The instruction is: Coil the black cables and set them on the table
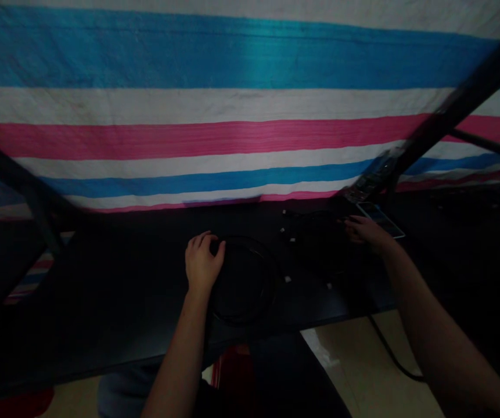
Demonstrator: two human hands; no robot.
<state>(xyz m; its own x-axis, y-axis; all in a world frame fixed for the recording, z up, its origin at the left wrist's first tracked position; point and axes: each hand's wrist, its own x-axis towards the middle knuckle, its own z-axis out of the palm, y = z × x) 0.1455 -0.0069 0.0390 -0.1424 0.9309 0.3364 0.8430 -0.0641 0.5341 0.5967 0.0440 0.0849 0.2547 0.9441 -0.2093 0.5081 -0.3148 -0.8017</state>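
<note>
A loop of coiled black cable (271, 273) lies on the dark tabletop in front of me. My left hand (204, 260) is at the loop's upper left, palm down, with its fingers and thumb curled over the cable there. Further right is a tangled heap of black cables (315, 235), with small pale connectors (287, 279) showing around it. My right hand (363, 230) is at the right side of this heap, fingers bent together on a black cable. Darkness hides much of what lies between those fingertips.
A flat thing with a light edge (382, 220) lies behind my right hand, beside a clear plastic bag (369, 177). A striped sheet (215, 139) hangs behind the table (114, 290). Dark metal posts (443, 125) slant at both sides. One cable (391, 350) dangles past the front edge.
</note>
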